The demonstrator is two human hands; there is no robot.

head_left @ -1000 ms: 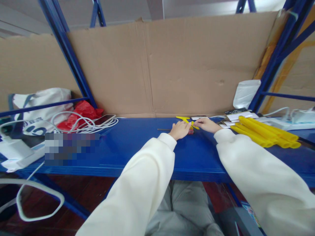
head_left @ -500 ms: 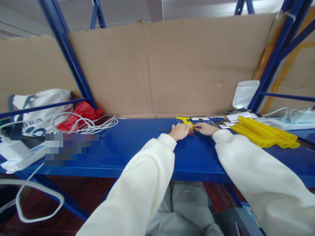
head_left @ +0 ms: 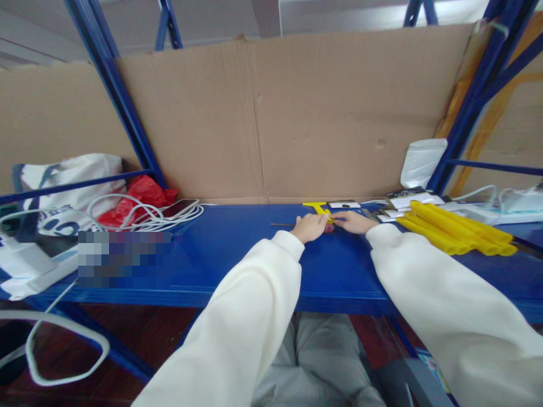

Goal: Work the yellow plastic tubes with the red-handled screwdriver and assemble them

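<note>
On the blue tabletop (head_left: 237,249), a yellow T-shaped tool (head_left: 317,206) lies with its crossbar away from me and its stem running toward my hands. My left hand (head_left: 311,227) is closed around the stem near its lower end. Under that hand, a thin metal shaft (head_left: 280,224) sticks out to the left and a red handle (head_left: 329,228) shows on the right; it looks like a screwdriver, its middle covered. My right hand (head_left: 352,222) meets the stem's end from the right, thumb and fingers pinched together. Whatever small thing they hold is too small to make out.
Several yellow tubes (head_left: 458,229) lie to the right, beside black-and-white packets (head_left: 409,198). A small white packet (head_left: 344,204) lies behind my hands. Coiled white cables (head_left: 182,215), a red bag (head_left: 148,195) and a power strip (head_left: 38,271) occupy the left. Cardboard (head_left: 339,113) stands behind.
My right fingers have shifted slightly at the end of the yellow stem. My left hand stays in the same place.
</note>
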